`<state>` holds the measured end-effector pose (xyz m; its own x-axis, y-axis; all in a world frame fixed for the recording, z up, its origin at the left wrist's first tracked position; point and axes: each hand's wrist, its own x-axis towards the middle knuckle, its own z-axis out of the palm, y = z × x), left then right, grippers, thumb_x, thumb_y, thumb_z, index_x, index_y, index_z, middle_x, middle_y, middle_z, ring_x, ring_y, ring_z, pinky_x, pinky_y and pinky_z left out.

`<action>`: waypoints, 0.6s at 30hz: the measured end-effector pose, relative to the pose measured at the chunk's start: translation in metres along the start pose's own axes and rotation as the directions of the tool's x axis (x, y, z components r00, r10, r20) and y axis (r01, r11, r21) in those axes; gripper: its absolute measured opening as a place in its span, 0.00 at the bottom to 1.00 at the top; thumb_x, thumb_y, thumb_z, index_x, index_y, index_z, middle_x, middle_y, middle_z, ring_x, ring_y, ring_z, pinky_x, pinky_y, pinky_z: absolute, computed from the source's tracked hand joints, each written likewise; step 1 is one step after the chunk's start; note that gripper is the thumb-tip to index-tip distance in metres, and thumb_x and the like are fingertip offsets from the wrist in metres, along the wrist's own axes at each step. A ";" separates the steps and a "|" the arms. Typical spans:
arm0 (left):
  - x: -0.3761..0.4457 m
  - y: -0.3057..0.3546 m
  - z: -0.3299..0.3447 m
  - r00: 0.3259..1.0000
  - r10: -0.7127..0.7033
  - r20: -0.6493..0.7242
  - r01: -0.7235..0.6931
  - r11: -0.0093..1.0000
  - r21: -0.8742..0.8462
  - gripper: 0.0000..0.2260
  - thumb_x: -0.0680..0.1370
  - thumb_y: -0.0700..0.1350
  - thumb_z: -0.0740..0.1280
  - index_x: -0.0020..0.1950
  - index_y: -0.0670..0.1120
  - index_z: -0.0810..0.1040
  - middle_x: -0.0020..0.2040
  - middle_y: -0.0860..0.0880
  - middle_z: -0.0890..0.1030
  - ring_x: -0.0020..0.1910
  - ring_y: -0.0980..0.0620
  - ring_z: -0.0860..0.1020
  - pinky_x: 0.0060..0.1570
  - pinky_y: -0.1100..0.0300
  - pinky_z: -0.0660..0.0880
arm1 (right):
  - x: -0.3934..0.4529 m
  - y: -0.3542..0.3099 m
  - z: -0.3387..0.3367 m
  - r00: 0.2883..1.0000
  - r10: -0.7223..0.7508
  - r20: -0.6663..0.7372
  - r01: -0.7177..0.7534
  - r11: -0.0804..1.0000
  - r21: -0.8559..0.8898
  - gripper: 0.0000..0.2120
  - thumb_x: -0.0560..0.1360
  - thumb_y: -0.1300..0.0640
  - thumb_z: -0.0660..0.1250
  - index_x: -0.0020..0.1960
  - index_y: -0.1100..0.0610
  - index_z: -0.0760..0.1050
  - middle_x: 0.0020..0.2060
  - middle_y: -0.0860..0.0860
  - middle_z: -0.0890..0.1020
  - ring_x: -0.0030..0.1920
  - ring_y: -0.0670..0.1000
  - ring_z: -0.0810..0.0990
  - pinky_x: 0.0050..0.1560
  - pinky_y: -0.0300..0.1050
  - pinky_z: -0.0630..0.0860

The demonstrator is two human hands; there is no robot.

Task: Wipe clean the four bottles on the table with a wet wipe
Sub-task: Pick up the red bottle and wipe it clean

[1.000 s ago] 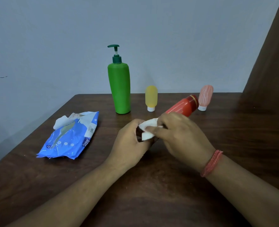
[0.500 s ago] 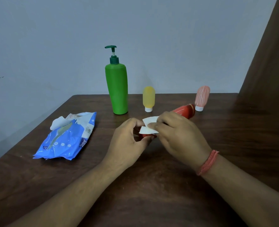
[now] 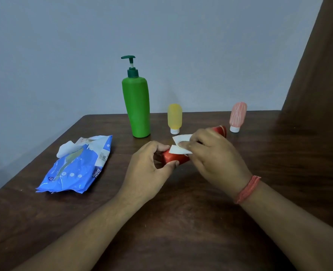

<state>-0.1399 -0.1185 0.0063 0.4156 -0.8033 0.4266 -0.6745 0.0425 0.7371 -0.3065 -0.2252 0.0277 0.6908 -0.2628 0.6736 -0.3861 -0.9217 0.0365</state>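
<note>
Dark wooden table (image 3: 181, 231) against a pale wall (image 3: 64, 45), brown surface (image 3: 322, 75) at far right. Blue wipe pack (image 3: 75, 169) lying flat at left, flap open, white wipe poking from its top. Green pump bottle (image 3: 137, 108) upright at the back, near the far edge. Left hand (image 3: 148, 169) curled around the near end of the red bottle (image 3: 174, 158), thumb below, fingers above, clamped on it. Right hand (image 3: 214, 159) closed over the bottle's middle, pinching the white wipe (image 3: 180, 144) against it. Red bottle held slanted, near end toward the left hand, far end (image 3: 221, 131) showing past the right knuckles; cannot tell whether clear of the table or resting on it. Pink bottle (image 3: 238, 116) standing cap-down at back right, just beyond the red bottle's far end. Yellow bottle (image 3: 174, 117) standing cap-down just right of the green one. Red thread band (image 3: 247, 189) around the right wrist. Folded wipe in two white flaps, sticking out left of the right fingers.
</note>
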 end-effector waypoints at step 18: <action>0.007 -0.014 -0.001 0.998 -0.070 0.004 0.070 0.987 -0.145 0.12 0.72 0.51 0.78 0.49 0.62 0.78 0.47 0.58 0.82 0.48 0.63 0.79 0.42 0.71 0.73 | -0.001 0.028 -0.001 0.989 0.130 -0.065 -0.130 0.992 0.003 0.10 0.73 0.62 0.70 0.54 0.59 0.83 0.43 0.54 0.79 0.45 0.57 0.77 0.43 0.50 0.75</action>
<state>-0.1267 -0.1242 -0.0009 0.4593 -0.8066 0.3721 -0.5481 0.0724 0.8333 -0.3181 -0.2502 0.0288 0.5933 -0.3610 0.7195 -0.4707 -0.8807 -0.0537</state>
